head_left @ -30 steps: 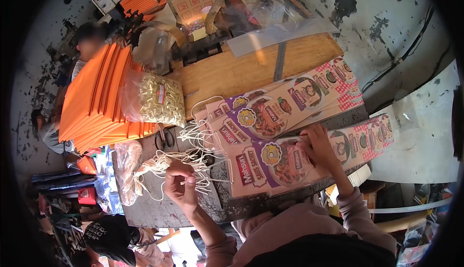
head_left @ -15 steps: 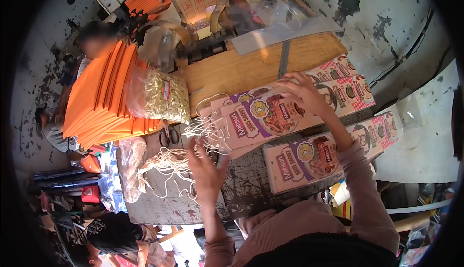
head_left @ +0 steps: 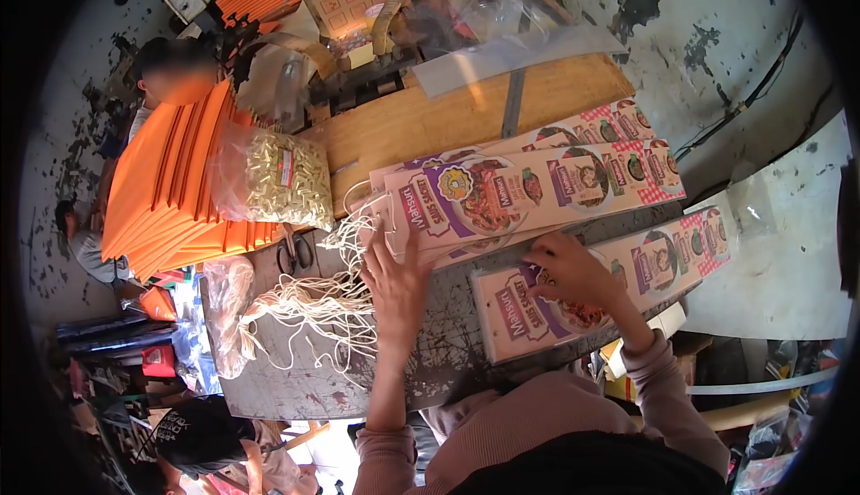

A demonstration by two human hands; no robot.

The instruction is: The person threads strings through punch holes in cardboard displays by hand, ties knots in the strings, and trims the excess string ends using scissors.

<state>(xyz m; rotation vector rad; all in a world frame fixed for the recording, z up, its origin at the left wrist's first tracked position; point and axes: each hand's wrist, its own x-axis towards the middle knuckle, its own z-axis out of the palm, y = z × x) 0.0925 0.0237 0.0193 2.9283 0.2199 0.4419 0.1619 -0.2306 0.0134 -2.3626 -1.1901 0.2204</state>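
Head view. L hand (head_left: pixel 394 284): unclenched, fingers spread and extended, tips at the L end of the upper stack of printed cards (head_left: pixel 537 192), beside the white cords (head_left: pixel 313 305). Can't tell if a cord or card edge is pinched under the tips. R hand (head_left: pixel 578 275): fingers apart, half bent, over the lower stack of printed cards (head_left: pixel 658 266), L of its middle; can't tell if it grips the top card or only rests on it.

Position of cards: both stacks on the dark worn table (head_left: pixel 439 343), printed side up, "Mahsun" legible, slanting up to R. Upper stack fanned, edges uneven; lower stack neater, nearer the wearer, a gap of bare tabletop btwn the two at the L. Cords loose in a tangled bunch, L of both stacks; some strands reach the upper stack's L end.

Surroundings: scissors (head_left: pixel 296 253) btwn cords and clear bag of gold-coloured pcs (head_left: pixel 291 177); bag against the orange stack (head_left: pixel 161 199). Crumpled clear bag (head_left: pixel 228 316) at table's L edge. Wooden board (head_left: pixel 421 128) beyond upper stack, w/ dark metal strip (head_left: pixel 514 105) across it. Person in black top (head_left: pixel 193 441) at lower L.
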